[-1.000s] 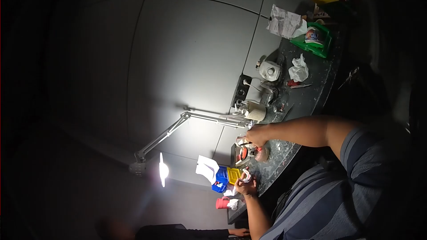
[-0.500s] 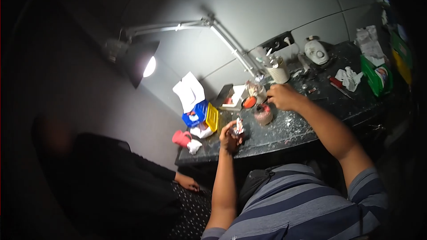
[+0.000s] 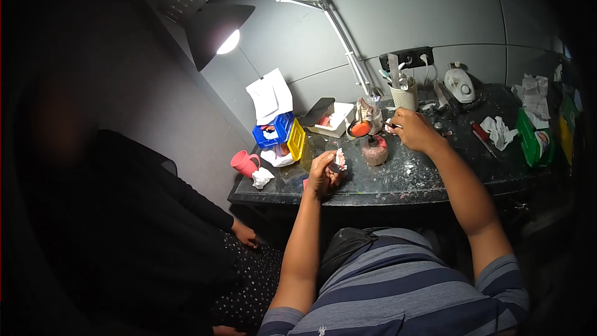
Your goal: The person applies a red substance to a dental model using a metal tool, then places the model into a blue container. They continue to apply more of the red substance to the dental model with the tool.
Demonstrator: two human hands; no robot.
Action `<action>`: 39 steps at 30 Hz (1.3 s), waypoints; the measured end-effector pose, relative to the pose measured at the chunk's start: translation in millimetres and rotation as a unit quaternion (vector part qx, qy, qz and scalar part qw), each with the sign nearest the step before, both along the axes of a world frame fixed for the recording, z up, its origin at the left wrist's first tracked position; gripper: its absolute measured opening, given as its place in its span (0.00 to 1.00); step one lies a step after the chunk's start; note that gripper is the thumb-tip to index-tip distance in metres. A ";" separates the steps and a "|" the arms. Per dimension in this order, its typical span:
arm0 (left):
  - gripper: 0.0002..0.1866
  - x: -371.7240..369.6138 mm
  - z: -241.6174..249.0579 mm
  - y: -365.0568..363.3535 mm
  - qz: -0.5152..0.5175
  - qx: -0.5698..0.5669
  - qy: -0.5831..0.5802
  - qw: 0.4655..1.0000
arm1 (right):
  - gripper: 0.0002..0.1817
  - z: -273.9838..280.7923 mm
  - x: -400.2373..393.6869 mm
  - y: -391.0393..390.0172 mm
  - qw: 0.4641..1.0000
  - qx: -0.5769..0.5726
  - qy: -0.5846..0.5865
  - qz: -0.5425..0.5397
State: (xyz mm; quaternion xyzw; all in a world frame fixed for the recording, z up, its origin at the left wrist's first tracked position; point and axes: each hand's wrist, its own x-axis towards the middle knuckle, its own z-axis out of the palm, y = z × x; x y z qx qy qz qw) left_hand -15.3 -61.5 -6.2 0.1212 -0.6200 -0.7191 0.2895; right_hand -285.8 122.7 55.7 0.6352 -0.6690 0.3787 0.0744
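My left hand [image 3: 321,173] is closed around a small dental model set with whitish teeth and pink gum [image 3: 339,160], held over the front of the bench. My right hand [image 3: 411,130] pinches a thin dark-handled tool [image 3: 390,126] near the squat glass burner [image 3: 374,153], which has pink residue on its top. The kind of tool is too small to make out. Just left of its end sits a dark-rimmed round dish with an orange surface [image 3: 359,128].
A black bench [image 3: 416,180] spattered with white bits spans the front. A white tray [image 3: 341,119], blue box [image 3: 273,129], pink mug [image 3: 245,163] and lit lamp [image 3: 217,28] stand left. Right are a tool cup [image 3: 404,96] and green packet [image 3: 535,140]. A person [image 3: 143,224] stands at left.
The view has shifted, so the bench and lamp appear differently placed. My right hand has drawn slightly away from above the burner to its right. My left hand still holds the dental model.
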 end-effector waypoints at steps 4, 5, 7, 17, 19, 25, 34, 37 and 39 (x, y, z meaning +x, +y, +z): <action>0.25 -0.2 -3.1 -2.4 -0.004 -0.013 -0.001 1.000 | 0.09 0.3 -1.5 -0.4 1.000 0.007 -0.011 -0.010; 0.24 -0.9 -1.5 0.1 0.002 -0.005 0.003 1.000 | 0.11 1.0 -1.7 -0.2 1.000 0.012 -0.017 -0.011; 0.23 -1.2 -1.0 0.8 0.008 0.004 0.008 1.000 | 0.11 1.5 -2.4 -0.3 1.000 0.017 -0.015 -0.012; 0.26 0.4 -1.0 -0.4 0.007 -0.015 -0.017 1.000 | 0.08 6.0 -1.0 3.5 1.000 0.012 0.014 -0.010; 0.26 0.3 -1.2 -1.0 0.007 -0.006 -0.013 1.000 | 0.08 8.6 0.7 5.4 1.000 0.008 0.013 -0.012; 0.26 0.1 -1.2 0.0 0.013 -0.009 -0.014 1.000 | 0.11 3.6 -2.5 2.6 1.000 0.010 0.015 -0.011; 0.26 0.4 -4.9 -7.8 0.007 -0.035 -0.037 0.999 | 0.12 8.6 2.7 5.9 0.999 0.030 0.021 -0.014; 0.26 -1.3 -3.5 -6.0 0.015 -0.029 -0.051 0.998 | 0.13 5.4 0.5 4.3 0.998 0.045 0.035 -0.018; 0.27 -2.1 -4.1 -6.2 0.015 -0.009 -0.056 0.998 | 0.13 2.5 -0.6 4.0 0.998 0.052 0.044 -0.015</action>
